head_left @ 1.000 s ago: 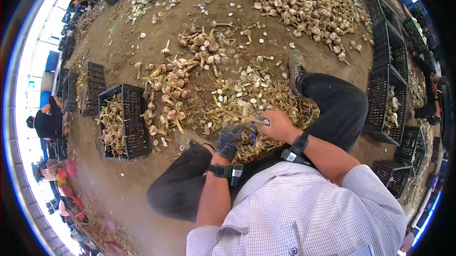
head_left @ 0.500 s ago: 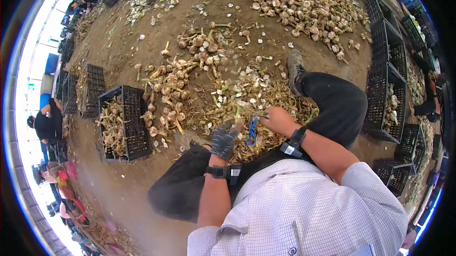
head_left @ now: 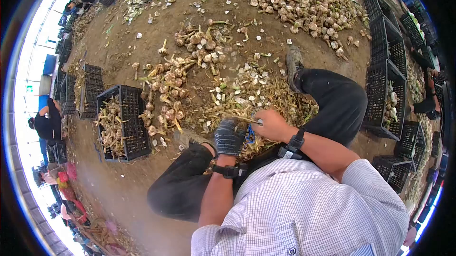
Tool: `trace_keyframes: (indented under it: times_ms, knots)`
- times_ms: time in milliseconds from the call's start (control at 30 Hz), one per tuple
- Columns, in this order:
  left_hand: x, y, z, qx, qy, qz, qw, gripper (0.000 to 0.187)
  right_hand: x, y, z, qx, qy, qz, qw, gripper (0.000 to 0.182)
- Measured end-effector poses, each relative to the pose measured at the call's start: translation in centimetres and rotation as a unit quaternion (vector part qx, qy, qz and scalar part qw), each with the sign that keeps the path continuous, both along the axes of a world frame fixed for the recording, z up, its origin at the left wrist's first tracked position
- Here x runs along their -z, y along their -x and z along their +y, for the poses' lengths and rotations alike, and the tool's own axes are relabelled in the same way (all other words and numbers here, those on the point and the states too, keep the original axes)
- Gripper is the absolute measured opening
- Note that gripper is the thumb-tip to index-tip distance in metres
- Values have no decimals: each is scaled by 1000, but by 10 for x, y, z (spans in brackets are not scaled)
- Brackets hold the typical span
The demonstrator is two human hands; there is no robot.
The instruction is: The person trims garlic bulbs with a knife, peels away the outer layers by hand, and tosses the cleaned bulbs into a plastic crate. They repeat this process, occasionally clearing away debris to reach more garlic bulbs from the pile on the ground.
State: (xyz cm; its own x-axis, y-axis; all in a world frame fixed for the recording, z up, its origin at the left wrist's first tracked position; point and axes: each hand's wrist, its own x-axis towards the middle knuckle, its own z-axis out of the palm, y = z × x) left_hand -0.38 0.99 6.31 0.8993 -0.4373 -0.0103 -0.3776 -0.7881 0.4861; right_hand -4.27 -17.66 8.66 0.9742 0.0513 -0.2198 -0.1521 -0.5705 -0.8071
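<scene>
My left hand [head_left: 228, 136], in a dark grey glove, is closed in front of my lap; the garlic in its grip is mostly hidden by the fingers. Close against it, my bare right hand [head_left: 271, 125] is closed on a small metal tool [head_left: 260, 122], whose kind I cannot make out. A thin brownish stalk [head_left: 247, 120] spans the gap between both hands. Something blue [head_left: 250, 135] shows below them, partly covered. Beneath and ahead lie garlic trimmings [head_left: 254, 92], dry stalks and white skins. Garlic bulbs with stems [head_left: 167, 83] are heaped just to the left.
A black crate [head_left: 135, 123] filled with stalky garlic stands at left. A large garlic heap [head_left: 308, 7] lies ahead right. Black crates [head_left: 384, 94] line the right side. My bent legs [head_left: 332, 99] flank the work spot. Other people [head_left: 47, 121] sit farther off at both sides.
My right hand has moved left, up to the gloved hand. The left hand has turned, and the pale bulb at its fingertips is now hidden. Less of the blue thing shows.
</scene>
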Motion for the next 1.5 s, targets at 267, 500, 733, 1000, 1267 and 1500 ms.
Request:
trace_keyframes:
  times_ms: [267,500,733,1000,1267,1500]
  knots:
    - [-4,3,-1,-16,58,-73,995,23,5,0,3,6,44,-1,999,30]
    - [-3,-8,20,-51,127,-100,985,31,88,16,-27,-71,160,188,967,37]
    - [14,1,24,-176,437,319,822,32,48,5,-26,18,71,80,994,32]
    - [9,3,36,127,250,155,947,36,19,0,-10,-60,14,-36,997,32]
    - [36,-11,30,79,129,271,950,41,58,8,-31,45,100,10,994,46]
    - [46,5,-19,4,70,248,966,65,46,2,-14,107,-178,138,968,40]
